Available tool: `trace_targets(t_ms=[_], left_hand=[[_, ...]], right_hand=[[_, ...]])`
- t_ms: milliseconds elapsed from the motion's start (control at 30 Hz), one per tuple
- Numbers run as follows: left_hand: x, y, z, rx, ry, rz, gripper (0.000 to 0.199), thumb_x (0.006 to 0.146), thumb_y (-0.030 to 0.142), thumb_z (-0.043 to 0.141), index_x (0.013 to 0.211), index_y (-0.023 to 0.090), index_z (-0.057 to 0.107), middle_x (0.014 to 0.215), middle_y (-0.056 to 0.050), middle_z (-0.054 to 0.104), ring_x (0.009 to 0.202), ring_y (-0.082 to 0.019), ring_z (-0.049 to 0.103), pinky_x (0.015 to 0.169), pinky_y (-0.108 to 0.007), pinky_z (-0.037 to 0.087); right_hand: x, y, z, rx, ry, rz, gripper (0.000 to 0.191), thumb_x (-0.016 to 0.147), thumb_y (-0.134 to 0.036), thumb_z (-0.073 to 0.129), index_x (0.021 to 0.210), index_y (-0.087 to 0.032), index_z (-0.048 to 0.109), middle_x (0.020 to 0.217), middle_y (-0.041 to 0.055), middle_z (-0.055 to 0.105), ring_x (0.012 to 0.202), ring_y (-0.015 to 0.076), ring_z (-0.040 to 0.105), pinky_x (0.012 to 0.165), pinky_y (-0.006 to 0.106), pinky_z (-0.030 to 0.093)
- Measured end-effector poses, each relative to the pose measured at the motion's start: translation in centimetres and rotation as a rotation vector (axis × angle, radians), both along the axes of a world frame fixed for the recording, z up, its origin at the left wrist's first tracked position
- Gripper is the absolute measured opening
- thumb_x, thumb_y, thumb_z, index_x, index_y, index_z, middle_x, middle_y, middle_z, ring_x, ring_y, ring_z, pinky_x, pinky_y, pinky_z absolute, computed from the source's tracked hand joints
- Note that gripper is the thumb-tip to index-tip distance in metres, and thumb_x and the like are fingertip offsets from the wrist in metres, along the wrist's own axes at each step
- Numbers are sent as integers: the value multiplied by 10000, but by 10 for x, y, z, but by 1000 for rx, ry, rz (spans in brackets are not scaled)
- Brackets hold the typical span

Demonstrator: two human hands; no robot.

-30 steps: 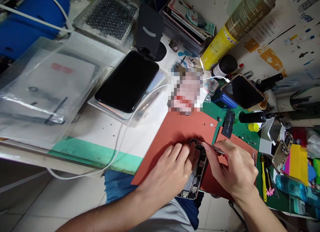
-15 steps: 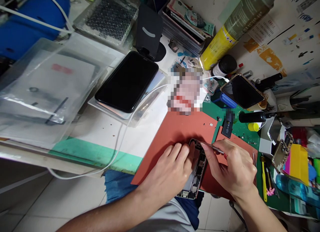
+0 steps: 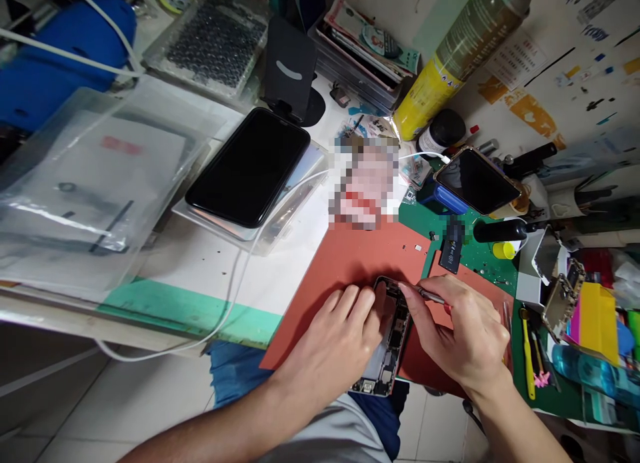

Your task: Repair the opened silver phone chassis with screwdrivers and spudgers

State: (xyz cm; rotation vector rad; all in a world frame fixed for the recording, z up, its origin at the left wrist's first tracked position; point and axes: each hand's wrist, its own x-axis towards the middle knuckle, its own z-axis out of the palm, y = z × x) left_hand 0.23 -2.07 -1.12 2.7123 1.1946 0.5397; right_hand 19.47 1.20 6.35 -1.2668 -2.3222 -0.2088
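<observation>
An opened phone (image 3: 399, 340), its circuit parts and bare battery bay exposed, lies at the front edge of the reddish-brown mat (image 3: 320, 290). My left hand (image 3: 345, 330) lies over its left side, fingers curled and pressing on the frame near the top end. Between the thumb and fingers of my right hand (image 3: 463, 323) is a slim metal tool (image 3: 431, 295) with a bit of red at its rear. Its tip is at the phone's upper right corner, mostly hidden by my thumb. A loose black phone battery (image 3: 453, 250) lies beyond my right hand.
A dark phone (image 3: 250, 166) rests on clear cases to the left, near a plastic bag (image 3: 95, 190). A spray can (image 3: 455, 63) and a charging phone (image 3: 477, 181) stand at the back. Yellow-handled tool (image 3: 528, 356) and loose parts lie right. A white cable (image 3: 235, 290) droops over the table edge.
The whole view has shifted slightly, so the surroundings appear a little further left. Both hands keep nearly the same pose on the phone and tool.
</observation>
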Motion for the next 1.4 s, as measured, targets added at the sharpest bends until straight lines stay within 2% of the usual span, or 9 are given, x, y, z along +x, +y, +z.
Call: trace_targets(t_ms=[133, 233, 333, 433, 700, 900, 1100, 1400], left_hand=[[2, 2, 0, 23, -21, 31, 369, 1012, 163, 591, 1345, 31, 680, 1168, -164, 665, 1051, -322, 607, 894, -469, 519], [3, 2, -1, 33, -33, 70, 468, 1074, 259, 596, 1457, -11, 597, 1125, -157, 678, 990, -310, 621, 874, -466, 521], [2, 0, -1, 62, -69, 64, 432, 1081, 242, 609, 1440, 1, 609, 1094, -140, 695, 980, -301, 638, 891, -461, 515], [-1, -2, -1, 84, -137, 54, 361, 1079, 222, 618, 1372, 13, 649, 1048, -124, 707, 971, -293, 652, 904, -454, 512], [-1, 1, 0, 79, -152, 43, 316, 1068, 185, 625, 1337, 20, 657, 1021, -125, 707, 921, -285, 657, 857, -453, 531], [-2, 0, 1, 50, -127, 40, 344, 1081, 195, 604, 1383, 33, 634, 1016, -120, 682, 901, -274, 630, 833, -443, 530], [0, 1, 0, 35, -130, 51, 351, 1082, 205, 608, 1387, 35, 638, 1030, -117, 672, 910, -269, 613, 839, -433, 515], [0, 1, -1, 18, -76, 52, 408, 1106, 249, 575, 1467, 62, 601, 1075, -119, 673, 968, -273, 634, 866, -426, 506]], right_hand=[[14, -14, 3, 31, 158, -172, 314, 879, -146, 889, 1121, -205, 698, 840, -9, 789, 602, 138, 727, 554, 264, 576], [24, -28, 2, 68, 452, -330, 415, 793, -119, 945, 1137, -204, 728, 900, -1, 784, 676, 161, 762, 611, 284, 609], [28, -38, 3, 13, 808, -529, 399, 784, -160, 957, 1104, -202, 721, 894, 7, 766, 697, 195, 765, 643, 340, 639], [27, -45, 4, -55, 1043, -672, 382, 783, -203, 967, 1054, -196, 698, 845, -3, 753, 621, 194, 736, 641, 383, 646], [25, -63, -9, -172, 1148, -698, 349, 803, -208, 953, 1041, -196, 698, 827, 8, 783, 609, 183, 758, 626, 321, 668], [20, -64, -14, -210, 1159, -687, 328, 823, -222, 939, 1041, -201, 695, 859, 26, 806, 650, 197, 801, 625, 282, 692], [17, -63, -18, -198, 1108, -647, 313, 834, -214, 928, 1054, -200, 705, 887, 27, 827, 666, 177, 814, 669, 232, 701], [14, -60, -23, -183, 1015, -596, 297, 854, -200, 909, 1085, -205, 722, 924, 33, 829, 742, 177, 830, 751, 230, 712]])
